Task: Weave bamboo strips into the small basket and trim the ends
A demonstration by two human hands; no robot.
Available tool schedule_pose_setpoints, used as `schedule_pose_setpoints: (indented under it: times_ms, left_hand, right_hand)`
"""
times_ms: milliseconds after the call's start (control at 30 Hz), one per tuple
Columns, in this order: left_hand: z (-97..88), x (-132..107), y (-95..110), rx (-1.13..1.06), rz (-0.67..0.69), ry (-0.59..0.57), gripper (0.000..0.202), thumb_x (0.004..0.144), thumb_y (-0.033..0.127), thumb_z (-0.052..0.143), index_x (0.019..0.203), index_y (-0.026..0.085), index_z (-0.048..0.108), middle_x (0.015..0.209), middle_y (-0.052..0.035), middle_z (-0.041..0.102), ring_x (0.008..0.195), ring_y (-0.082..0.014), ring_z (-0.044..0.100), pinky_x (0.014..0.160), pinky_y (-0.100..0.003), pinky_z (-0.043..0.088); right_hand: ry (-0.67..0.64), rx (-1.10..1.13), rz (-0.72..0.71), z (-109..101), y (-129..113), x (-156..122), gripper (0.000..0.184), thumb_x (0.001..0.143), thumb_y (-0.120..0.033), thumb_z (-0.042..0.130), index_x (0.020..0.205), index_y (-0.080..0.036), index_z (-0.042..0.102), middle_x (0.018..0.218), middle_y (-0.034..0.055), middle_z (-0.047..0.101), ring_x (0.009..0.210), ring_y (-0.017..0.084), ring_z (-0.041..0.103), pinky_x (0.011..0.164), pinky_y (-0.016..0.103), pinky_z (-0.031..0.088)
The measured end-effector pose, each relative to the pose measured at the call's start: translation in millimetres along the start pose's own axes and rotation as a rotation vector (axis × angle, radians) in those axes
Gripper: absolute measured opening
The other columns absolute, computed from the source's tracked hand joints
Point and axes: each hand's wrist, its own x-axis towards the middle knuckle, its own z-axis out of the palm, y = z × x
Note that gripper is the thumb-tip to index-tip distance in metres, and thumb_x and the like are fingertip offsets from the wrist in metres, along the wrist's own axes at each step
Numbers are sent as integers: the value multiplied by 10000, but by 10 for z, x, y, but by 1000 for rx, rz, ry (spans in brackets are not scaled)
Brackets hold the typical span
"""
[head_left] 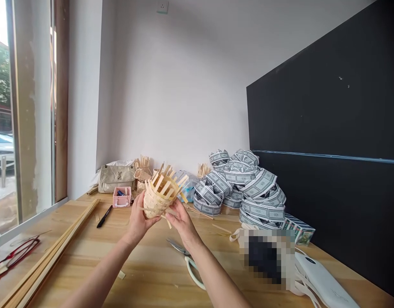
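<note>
One woven basket [156,202], centre of frame. Left hand [139,221] cupped around its left side; right hand [181,219] curled, gripping its right side. Lower centre: one pair of scissors [178,247]. Left of centre: one black pen [104,216].

Single view from wearer's head, facing forward and down across wooden tabletop [152,267] to white wall [184,85]; window [1,81] at left edge, black board [325,111] along right; woven basket [155,202] near, left of center, wall well beyond.

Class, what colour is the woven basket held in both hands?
The woven basket is a pale straw colour, shown in the head view.
</note>
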Motion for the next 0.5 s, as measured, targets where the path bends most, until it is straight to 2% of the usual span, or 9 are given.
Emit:
schedule_pose_setpoints:
  times_ms: [100, 233, 333, 500]
  left_hand:
    - [42, 27, 10, 202, 114, -16, 889, 617, 396, 673, 1326, 193, 176, 1267, -163, 364, 1175, -317, 345, 943, -492, 306]
    - [116, 19, 108, 355, 197, -4, 832, 672, 365, 634, 1338, 217, 157, 1231, -159, 386, 1145, -313, 378, 922, -479, 331]
    - [118, -22, 154, 368, 248, -64, 809, 700, 378, 608, 1345, 230, 143, 1273, -157, 369, 1170, -311, 361, 935, -463, 326]
    - [-48, -57, 148, 236, 290, -264, 797, 708, 409, 595, 1348, 238, 153, 1329, -129, 347, 1221, -309, 305, 986, -463, 272]
  right_hand:
    - [-33, 108, -19, 60, -8, 62, 694, 567, -307, 718, 1194, -292, 419, 1258, 35, 466, 1172, 236, 395, 900, 408, 383]
    - [48, 255, -5, 100, 4, 94, 662, 528, -252, 742, 1127, -287, 462, 1169, 23, 546, 1107, 213, 470, 935, 403, 354]
    - [29, 310, 27, 49, 27, 98, 648, 520, -253, 748, 1107, -269, 472, 1137, 24, 572, 1069, 210, 504, 940, 386, 360]
    - [84, 333, 38, -136, 147, 69, 610, 557, -321, 731, 1109, -264, 478, 1146, 25, 568, 1080, 217, 494, 917, 377, 379]
